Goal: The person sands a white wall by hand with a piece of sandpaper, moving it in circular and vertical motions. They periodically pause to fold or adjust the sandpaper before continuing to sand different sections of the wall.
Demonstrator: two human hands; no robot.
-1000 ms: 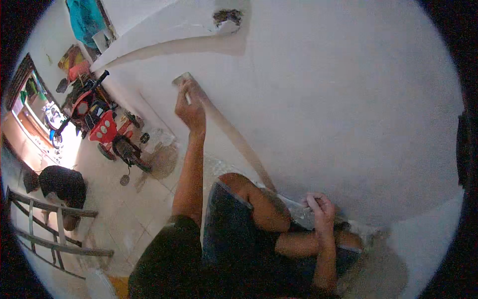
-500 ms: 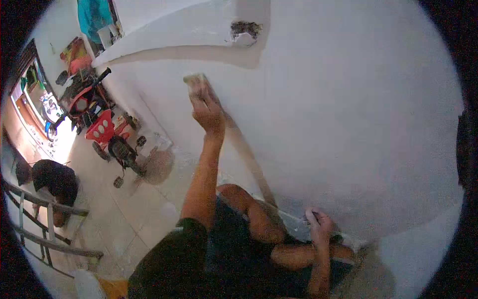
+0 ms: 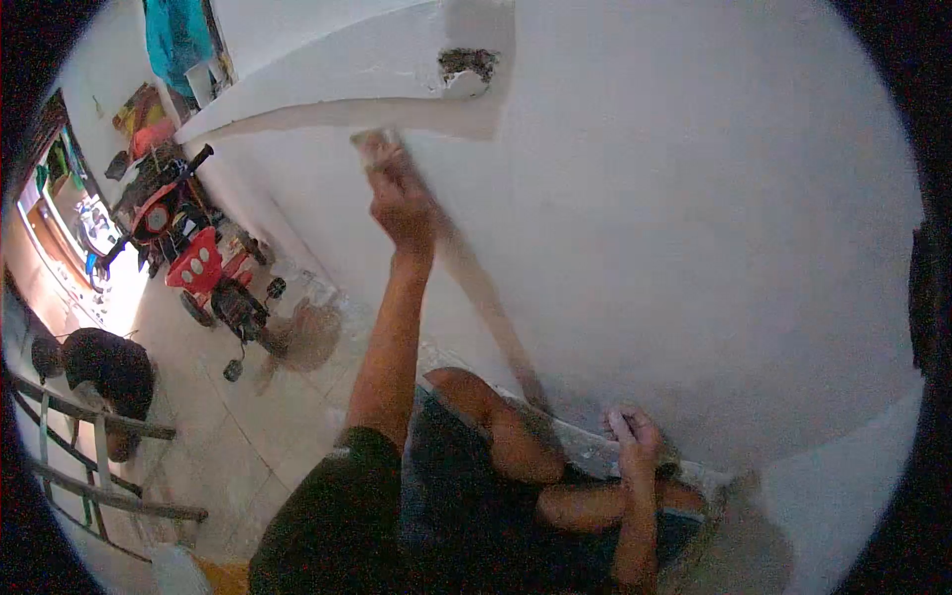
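Observation:
My left hand [image 3: 405,206] is raised in front of the white wall [image 3: 694,218], fingers closed on a small pale flat piece [image 3: 373,145]. That piece is against the wall or very near it; motion blur hides what kind it is. A shadow runs down the wall from the arm. Low on the right, my right hand [image 3: 635,432] is curled closed beside my knee, close to the wall's foot. Whether anything is in its fingers does not show. Above the left hand, a rough dark hole [image 3: 468,67] breaks the edge of a white ledge [image 3: 347,74].
A red child's tricycle [image 3: 198,268] stands on the tiled floor [image 3: 233,436] at left. Behind it is a bright doorway [image 3: 109,258]. A person [image 3: 109,377] in dark clothing is low at far left, behind metal rails [image 3: 109,486]. Teal cloth [image 3: 178,45] hangs at the top.
My left hand and its pale piece have moved slightly up and left in the picture. The surroundings have also shifted a little left. My right hand stays nearly in place, curled.

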